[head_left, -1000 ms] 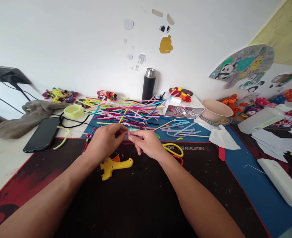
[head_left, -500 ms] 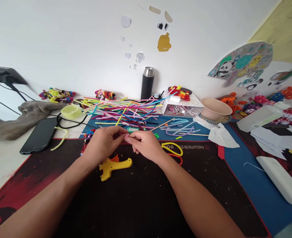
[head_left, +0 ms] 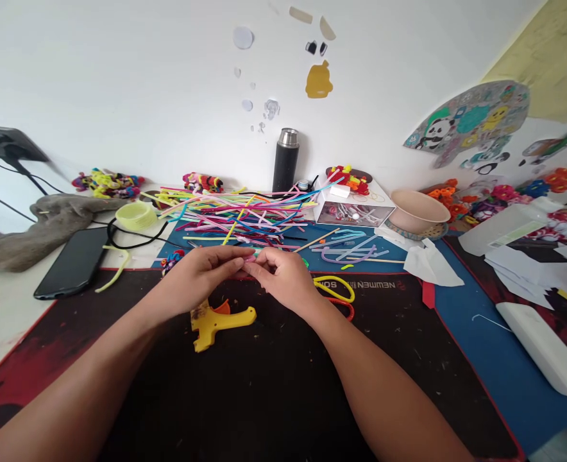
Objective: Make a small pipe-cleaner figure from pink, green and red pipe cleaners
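Observation:
My left hand and my right hand meet above the back part of the black desk mat. Both are closed, fingertips pinching a small pink piece between them. Most of that piece is hidden by the fingers, so its kind is unclear. Below my left hand lies a yellow glue gun with an orange trigger. A yellow loop and a red loop lie just right of my right wrist. Behind the hands spreads a heap of colourful pipe cleaners.
At left are a phone, a pale yellow coil and a grey plush. A black thermos, a white box and a beige bowl stand behind. Crumpled tissue and a white device are right.
My left hand's fingers have straightened and shifted a little against the pink piece. The right hand stays nearly in place. The view has shifted slightly.

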A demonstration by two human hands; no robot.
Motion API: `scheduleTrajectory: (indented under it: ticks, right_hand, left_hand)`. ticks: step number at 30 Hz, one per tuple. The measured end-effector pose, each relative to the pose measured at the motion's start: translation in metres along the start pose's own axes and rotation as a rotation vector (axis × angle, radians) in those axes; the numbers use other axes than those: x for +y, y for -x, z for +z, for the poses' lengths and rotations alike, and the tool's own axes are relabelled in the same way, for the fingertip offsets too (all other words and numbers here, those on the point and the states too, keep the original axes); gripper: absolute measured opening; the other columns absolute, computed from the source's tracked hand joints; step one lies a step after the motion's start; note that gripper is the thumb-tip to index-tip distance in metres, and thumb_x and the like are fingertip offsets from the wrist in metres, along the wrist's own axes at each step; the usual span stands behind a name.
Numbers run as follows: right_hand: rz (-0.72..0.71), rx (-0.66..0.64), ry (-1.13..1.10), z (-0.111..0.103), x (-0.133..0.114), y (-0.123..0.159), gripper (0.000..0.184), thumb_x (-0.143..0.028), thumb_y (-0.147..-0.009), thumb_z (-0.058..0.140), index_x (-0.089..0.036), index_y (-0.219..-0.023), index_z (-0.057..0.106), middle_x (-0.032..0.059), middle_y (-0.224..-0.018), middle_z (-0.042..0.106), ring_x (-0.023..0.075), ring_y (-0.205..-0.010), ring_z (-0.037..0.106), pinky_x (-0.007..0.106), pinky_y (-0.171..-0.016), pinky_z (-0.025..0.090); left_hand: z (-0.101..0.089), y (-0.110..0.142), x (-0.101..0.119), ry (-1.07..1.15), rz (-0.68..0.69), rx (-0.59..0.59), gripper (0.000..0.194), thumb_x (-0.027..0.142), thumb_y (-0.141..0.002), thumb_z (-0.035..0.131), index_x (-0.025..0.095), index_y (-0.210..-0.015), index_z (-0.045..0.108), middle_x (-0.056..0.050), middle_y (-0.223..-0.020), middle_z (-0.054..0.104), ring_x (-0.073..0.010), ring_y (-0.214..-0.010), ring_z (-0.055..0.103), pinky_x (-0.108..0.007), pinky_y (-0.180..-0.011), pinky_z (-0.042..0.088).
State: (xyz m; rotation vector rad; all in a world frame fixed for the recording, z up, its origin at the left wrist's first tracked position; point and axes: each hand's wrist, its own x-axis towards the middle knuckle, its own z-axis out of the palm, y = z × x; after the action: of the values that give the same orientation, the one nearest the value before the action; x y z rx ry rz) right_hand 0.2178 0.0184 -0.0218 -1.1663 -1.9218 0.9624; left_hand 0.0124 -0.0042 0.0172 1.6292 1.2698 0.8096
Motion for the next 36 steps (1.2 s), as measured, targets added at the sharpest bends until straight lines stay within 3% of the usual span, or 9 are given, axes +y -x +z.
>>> scheduleTrajectory:
  ticks: [4,7,12,20,25,30,36]
  right_hand:
    - [0.026,-0.006,-0.151,-0.002,0.002,-0.001,0.035,-0.048,-0.098,0.072,-0.022,-0.077,0.062,-0.0032,-0.061,0.065,0.0139,-0.054,0.06,0.026,-0.057,0.043]
    - [0.064,-0.039,-0.317,-0.005,0.003,-0.002,0.041,-0.057,-0.096,0.073,-0.022,-0.079,0.062,-0.0038,-0.059,0.063,0.0135,-0.051,0.059,0.026,-0.055,0.045]
    - [0.082,-0.108,-0.403,-0.006,0.004,-0.003,0.045,-0.06,-0.095,0.074,-0.022,-0.078,0.057,-0.0049,-0.057,0.062,0.0116,-0.049,0.058,0.023,-0.052,0.042]
    - [0.151,-0.162,-0.525,-0.005,-0.002,-0.003,0.046,-0.063,-0.093,0.073,-0.021,-0.081,0.059,-0.0041,-0.062,0.064,0.0107,-0.047,0.06,0.021,-0.044,0.038]
    - [0.151,-0.069,-0.537,-0.007,-0.003,-0.005,0.043,-0.063,-0.091,0.073,-0.021,-0.089,0.062,-0.0054,-0.062,0.062,0.0109,-0.046,0.059,0.021,-0.042,0.038]
    - [0.104,0.031,-0.514,-0.005,0.0,-0.005,0.035,-0.055,-0.093,0.075,-0.022,-0.103,0.068,-0.0067,-0.065,0.061,0.011,-0.047,0.059,0.023,-0.045,0.042]
    - [0.047,0.026,-0.389,-0.002,0.0,-0.003,0.025,-0.046,-0.097,0.073,-0.023,-0.106,0.071,-0.0064,-0.064,0.061,0.0122,-0.049,0.061,0.026,-0.052,0.048]
  left_hand:
    - [0.001,0.001,0.005,0.124,0.001,-0.167,0.042,0.056,-0.087,0.078,0.028,-0.116,0.086,-0.007,-0.118,0.085,-0.0341,-0.111,0.08,-0.045,-0.098,0.065]
    - [0.005,0.001,0.001,0.132,0.019,-0.195,0.039,0.057,-0.091,0.075,0.029,-0.117,0.086,-0.007,-0.119,0.085,-0.0316,-0.108,0.08,-0.046,-0.101,0.063]
    - [0.008,0.001,-0.005,0.107,0.017,-0.074,0.045,0.063,-0.093,0.073,0.024,-0.112,0.087,-0.009,-0.109,0.086,-0.0307,-0.1,0.08,-0.044,-0.096,0.065]
    - [0.012,-0.002,-0.004,0.169,0.017,0.071,0.051,0.067,-0.084,0.079,0.022,-0.106,0.085,-0.008,-0.1,0.087,-0.03,-0.091,0.082,-0.044,-0.091,0.068]
    - [0.007,-0.003,-0.002,0.083,0.039,0.222,0.05,0.066,-0.083,0.081,0.021,-0.105,0.084,-0.008,-0.102,0.086,-0.0282,-0.088,0.081,-0.04,-0.087,0.067]
    - [0.007,-0.003,0.001,-0.045,0.066,0.246,0.045,0.065,-0.087,0.076,0.023,-0.1,0.082,-0.007,-0.096,0.086,-0.0279,-0.089,0.079,-0.037,-0.083,0.064]
    - [0.012,-0.002,-0.001,-0.12,0.106,0.25,0.038,0.06,-0.092,0.069,0.024,-0.098,0.08,-0.005,-0.095,0.085,-0.0268,-0.088,0.079,-0.035,-0.083,0.063]
